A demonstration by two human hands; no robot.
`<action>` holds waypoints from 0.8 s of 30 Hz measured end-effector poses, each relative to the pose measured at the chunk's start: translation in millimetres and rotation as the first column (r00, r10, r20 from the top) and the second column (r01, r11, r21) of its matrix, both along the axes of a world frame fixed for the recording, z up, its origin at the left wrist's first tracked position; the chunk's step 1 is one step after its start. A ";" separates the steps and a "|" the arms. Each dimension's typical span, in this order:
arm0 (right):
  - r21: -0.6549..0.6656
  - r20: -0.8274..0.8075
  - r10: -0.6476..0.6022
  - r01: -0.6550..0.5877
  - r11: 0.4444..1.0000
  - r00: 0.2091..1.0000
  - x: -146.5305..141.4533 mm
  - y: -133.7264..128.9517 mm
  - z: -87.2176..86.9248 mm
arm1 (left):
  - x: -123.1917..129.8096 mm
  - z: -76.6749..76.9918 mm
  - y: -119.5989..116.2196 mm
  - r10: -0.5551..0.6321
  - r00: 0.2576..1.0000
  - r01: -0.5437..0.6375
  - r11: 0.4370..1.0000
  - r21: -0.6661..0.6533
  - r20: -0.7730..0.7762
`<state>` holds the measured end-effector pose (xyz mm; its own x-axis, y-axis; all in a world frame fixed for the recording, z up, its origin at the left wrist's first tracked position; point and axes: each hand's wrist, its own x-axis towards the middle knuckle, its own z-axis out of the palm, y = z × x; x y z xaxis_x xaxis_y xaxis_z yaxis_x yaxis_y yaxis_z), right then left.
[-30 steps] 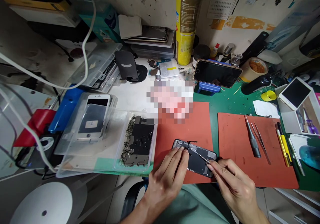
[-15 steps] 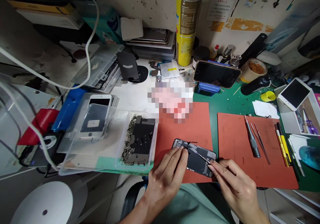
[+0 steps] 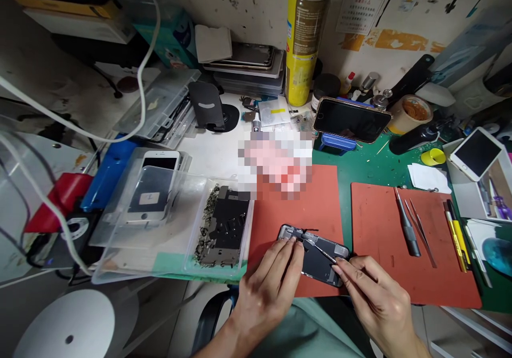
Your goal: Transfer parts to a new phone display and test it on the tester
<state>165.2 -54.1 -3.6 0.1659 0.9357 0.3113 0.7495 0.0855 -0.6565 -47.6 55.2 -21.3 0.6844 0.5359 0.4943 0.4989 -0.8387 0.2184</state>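
Observation:
A dark phone screen assembly [image 3: 320,269] lies with its inner side up on the orange mat [image 3: 276,208], near the front edge. At its upper left end, my left hand [image 3: 272,280] is closed on it, the fingertips pressing on its surface. My right hand [image 3: 376,294] is closed in a pinch around a thin metal pry tool [image 3: 325,253]. The tool slants across the screen, its tip close to my left fingertips. A small dark flex cable [image 3: 310,230] sticks out past the screen's top edge. My left fingers hide part of that end.
On the right mat [image 3: 376,240] lie a screwdriver [image 3: 408,232], tweezers [image 3: 422,235] and pens [image 3: 456,235]. Left of my hands stands a clear box [image 3: 192,240] with small metal parts. Behind are a propped phone [image 3: 352,120] and a yellow spray can [image 3: 306,43]. A patch is blurred out.
The view has shifted slightly, so the bench appears a little further right and lower. Both hands keep their places on the screen and the tool.

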 end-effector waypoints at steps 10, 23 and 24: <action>-0.009 0.001 0.004 -0.004 1.000 1.000 4.0 -2.3 2.2 | 1.1 0.1 0.4 0.000 1.000 0.000 1.000 -0.013 0.022; -0.020 0.027 0.003 -0.002 1.000 1.000 -2.3 -1.8 -2.4 | 0.2 1.0 0.4 -0.013 1.000 0.013 1.000 -0.013 0.008; -0.022 0.024 0.000 0.000 1.000 1.000 -3.0 -1.9 -2.5 | 0.3 1.3 0.6 -0.013 1.000 0.013 1.000 -0.012 0.007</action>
<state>162.2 -56.0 -6.1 0.1587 0.9424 0.2943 0.7647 0.0712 -0.6404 -47.3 55.8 -20.0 0.6875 0.5335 0.4927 0.4867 -0.8420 0.2326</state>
